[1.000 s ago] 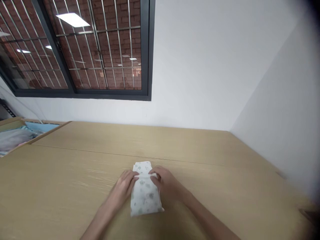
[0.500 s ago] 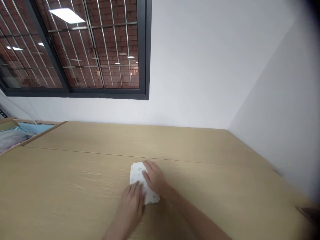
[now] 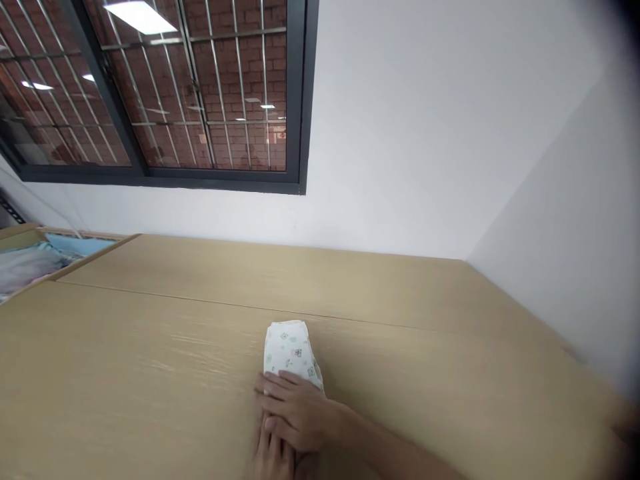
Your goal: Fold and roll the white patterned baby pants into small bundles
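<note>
A small white folded bundle (image 3: pixel 289 348) with a tiny coloured print lies on the light wooden table (image 3: pixel 150 360), a little below its middle. My right hand (image 3: pixel 297 415) lies flat across the bundle's near end, fingers stretched and pointing left. My left hand (image 3: pixel 271 459) sits just below it at the frame's bottom edge, mostly covered by the right hand. The left fingers that show are straight and rest on the table, touching the bundle's near end. Neither hand grips anything that I can see.
A wooden tray (image 3: pixel 75 259) with pale blue and grey cloth stands at the far left edge of the table. White walls meet in a corner at the back right. A barred window (image 3: pixel 165 93) is above the table at the left.
The bundle has become shorter and thicker as its near end came up. Both hands drew back toward me, and the right hand now lies over the left at the bundle's near end.
</note>
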`<state>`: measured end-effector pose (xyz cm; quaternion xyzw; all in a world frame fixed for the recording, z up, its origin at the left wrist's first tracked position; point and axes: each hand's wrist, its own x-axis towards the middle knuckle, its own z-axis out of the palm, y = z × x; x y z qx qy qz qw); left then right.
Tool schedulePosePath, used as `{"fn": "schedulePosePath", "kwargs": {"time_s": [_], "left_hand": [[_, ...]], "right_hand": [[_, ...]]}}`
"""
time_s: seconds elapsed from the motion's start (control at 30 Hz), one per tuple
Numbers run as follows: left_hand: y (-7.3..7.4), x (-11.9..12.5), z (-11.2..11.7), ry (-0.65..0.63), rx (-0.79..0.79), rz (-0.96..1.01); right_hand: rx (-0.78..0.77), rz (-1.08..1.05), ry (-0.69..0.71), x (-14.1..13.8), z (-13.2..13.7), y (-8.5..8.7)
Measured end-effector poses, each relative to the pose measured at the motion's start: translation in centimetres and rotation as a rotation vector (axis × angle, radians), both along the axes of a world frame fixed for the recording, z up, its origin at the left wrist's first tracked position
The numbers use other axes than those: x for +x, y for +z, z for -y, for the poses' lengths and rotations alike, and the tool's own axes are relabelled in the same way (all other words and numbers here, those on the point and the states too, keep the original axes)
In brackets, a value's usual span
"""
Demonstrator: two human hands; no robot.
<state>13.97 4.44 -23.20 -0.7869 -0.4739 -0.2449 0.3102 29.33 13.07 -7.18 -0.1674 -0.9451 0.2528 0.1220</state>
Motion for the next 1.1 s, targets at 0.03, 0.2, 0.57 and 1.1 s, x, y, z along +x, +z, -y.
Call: {"fn": "schedulePosePath", "kwargs": {"time_s": [0.03, 0.2, 0.57, 1.1], "left_hand": [[0.4, 0.0, 0.1, 0.009, -0.009, -0.014], [3.1, 0.5, 0.2, 0.077, -0.089, -0.035], [5.1, 0.4, 0.4, 0.054, -0.136, -0.01], [12.2, -4.9, -4.1, -0.221, -0.621, 0.333]], "right_hand": [[0.042, 0.013, -0.037, -0.1, -0.8, -0.4], [0.234, 0.091, -0.213, -0.1, -5.8, -2.3], [0.373, 0.095, -0.303, 1.8, -12.1, -3.1], [-0.033, 0.116, -0.241, 8.1, -1.4, 1.9]]}}
